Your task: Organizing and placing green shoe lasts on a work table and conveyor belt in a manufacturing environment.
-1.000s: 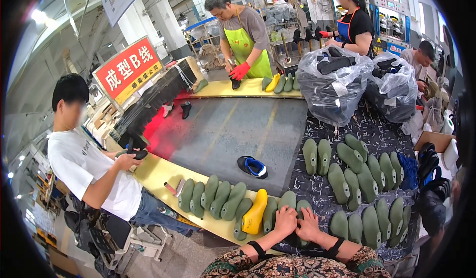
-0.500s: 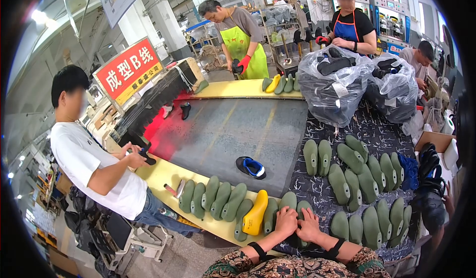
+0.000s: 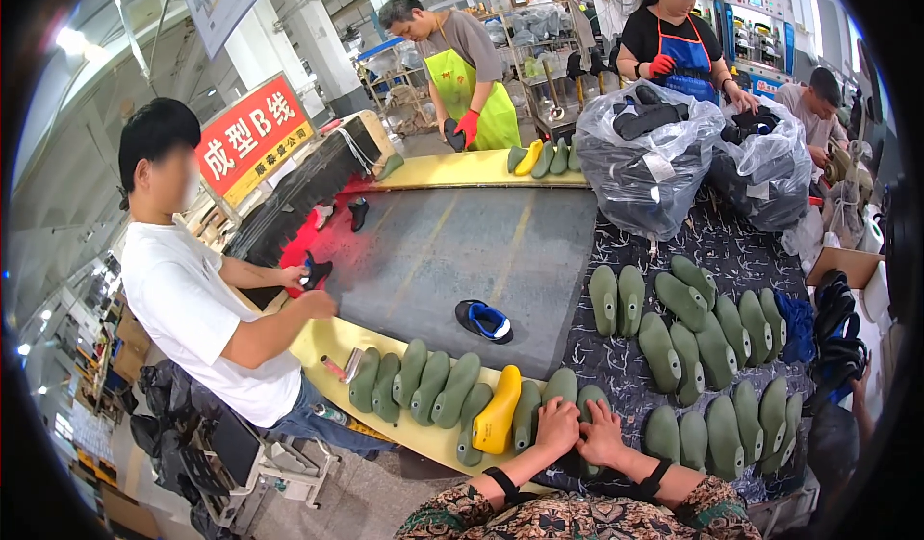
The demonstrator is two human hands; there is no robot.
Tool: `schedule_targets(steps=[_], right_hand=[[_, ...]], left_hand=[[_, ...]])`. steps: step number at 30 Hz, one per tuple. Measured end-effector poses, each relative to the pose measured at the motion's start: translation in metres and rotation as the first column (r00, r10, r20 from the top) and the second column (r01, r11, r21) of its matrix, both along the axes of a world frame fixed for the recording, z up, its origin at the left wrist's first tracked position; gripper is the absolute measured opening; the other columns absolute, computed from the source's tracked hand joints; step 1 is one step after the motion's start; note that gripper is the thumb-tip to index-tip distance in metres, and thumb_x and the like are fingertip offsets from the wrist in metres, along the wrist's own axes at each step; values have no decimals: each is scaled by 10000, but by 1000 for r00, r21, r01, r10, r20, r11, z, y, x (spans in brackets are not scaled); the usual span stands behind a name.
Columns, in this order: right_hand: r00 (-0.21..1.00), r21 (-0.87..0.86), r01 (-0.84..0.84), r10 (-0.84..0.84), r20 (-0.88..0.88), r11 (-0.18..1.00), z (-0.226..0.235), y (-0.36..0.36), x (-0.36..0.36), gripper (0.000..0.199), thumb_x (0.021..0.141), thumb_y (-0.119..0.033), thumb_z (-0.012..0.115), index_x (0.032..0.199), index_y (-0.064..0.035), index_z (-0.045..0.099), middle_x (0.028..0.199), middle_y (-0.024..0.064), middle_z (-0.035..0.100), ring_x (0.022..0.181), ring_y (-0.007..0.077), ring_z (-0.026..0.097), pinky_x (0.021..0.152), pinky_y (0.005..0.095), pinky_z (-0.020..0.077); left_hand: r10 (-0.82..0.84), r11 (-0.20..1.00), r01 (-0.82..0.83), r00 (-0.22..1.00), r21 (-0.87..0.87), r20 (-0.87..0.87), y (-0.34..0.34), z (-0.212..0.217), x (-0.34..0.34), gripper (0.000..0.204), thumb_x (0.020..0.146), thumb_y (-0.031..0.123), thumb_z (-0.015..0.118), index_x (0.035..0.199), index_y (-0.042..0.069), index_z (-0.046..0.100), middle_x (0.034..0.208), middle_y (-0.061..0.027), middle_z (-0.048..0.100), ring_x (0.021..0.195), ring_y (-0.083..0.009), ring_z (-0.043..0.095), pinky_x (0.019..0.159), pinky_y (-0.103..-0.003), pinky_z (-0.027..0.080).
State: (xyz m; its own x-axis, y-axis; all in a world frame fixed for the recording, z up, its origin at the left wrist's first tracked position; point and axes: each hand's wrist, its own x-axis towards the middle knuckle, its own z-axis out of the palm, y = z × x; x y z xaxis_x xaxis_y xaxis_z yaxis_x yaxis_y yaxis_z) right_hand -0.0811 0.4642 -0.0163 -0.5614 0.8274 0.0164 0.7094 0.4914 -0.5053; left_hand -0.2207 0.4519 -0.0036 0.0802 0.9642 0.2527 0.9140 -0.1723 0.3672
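My left hand [image 3: 556, 427] and my right hand [image 3: 603, 432] rest side by side at the near edge of the table, both pressed down on a green shoe last [image 3: 583, 398] that they largely hide. A row of green lasts [image 3: 423, 389] lies to the left on the yellow ledge [image 3: 330, 339], with one yellow last [image 3: 498, 410] among them. More green lasts [image 3: 717, 415] lie to the right on a dark patterned cloth [image 3: 616, 367]. A black and blue shoe [image 3: 483, 320] sits alone on the grey belt [image 3: 452, 251].
A person in a white shirt [image 3: 188, 309] sits at the left holding a dark shoe [image 3: 315, 272]. Across the belt stand a person in a green apron [image 3: 464, 73] and one in a blue apron [image 3: 685, 44]. Two clear bags of dark parts [image 3: 645, 155] stand at the right.
My hands have stayed on the last. The lone shoe on the belt has drifted slightly. The green-aproned person has shifted to the left, and the white-shirted person's hands have moved.
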Motion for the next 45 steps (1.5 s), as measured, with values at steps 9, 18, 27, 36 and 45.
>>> schedule_targets(steps=[9, 18, 27, 36, 45], right_hand=[[1000, -26, 3, -3, 9, 1000, 4, 1, 0, 374, 704, -322, 557, 1001, -121, 662, 1374, 213, 302, 1296, 384, 213, 1006, 525, 203], [1000, -61, -1, 1, 0, 998, 5, 0, 0, 362, 704, -303, 563, 992, -106, 661, 1368, 213, 307, 1295, 380, 211, 1007, 517, 198], [1000, -9, 12, -12, -1, 1000, 8, 0, -1, 349, 699, -282, 566, 985, -112, 668, 1353, 210, 343, 1279, 373, 260, 995, 501, 224], [1000, -30, 4, -5, -29, 1000, 15, -2, -2, 299, 715, -272, 568, 926, -84, 669, 1353, 212, 332, 1287, 386, 223, 985, 543, 227], [1000, -46, 1, -2, -19, 999, 21, -6, -2, 324, 731, -295, 544, 948, -85, 664, 1358, 205, 323, 1288, 372, 233, 991, 518, 228]], left_hand=[[2, 999, -3, 1000, -40, -20, 0, 5, 1, 130, 732, 104, 551, 842, 82, 616, 948, -33, 582, 1091, -284, 444, 857, -453, 363], [-6, 999, 5, 1000, -36, -19, -1, 2, 0, 137, 730, 102, 552, 848, 68, 614, 954, -44, 576, 1090, -288, 441, 854, -467, 356], [-5, 1000, 5, 1000, -17, 23, 0, 2, 1, 129, 735, 97, 548, 839, 68, 619, 950, -50, 579, 1087, -296, 439, 860, -458, 351], [13, 1000, -13, 999, -8, 51, -2, 7, 0, 108, 734, 80, 549, 806, 63, 628, 921, -49, 592, 1072, -310, 454, 864, -448, 353], [20, 999, -22, 999, 36, 44, -1, 7, 1, 89, 696, 43, 554, 761, 59, 613, 860, -70, 600, 1005, -334, 479, 829, -448, 379]])
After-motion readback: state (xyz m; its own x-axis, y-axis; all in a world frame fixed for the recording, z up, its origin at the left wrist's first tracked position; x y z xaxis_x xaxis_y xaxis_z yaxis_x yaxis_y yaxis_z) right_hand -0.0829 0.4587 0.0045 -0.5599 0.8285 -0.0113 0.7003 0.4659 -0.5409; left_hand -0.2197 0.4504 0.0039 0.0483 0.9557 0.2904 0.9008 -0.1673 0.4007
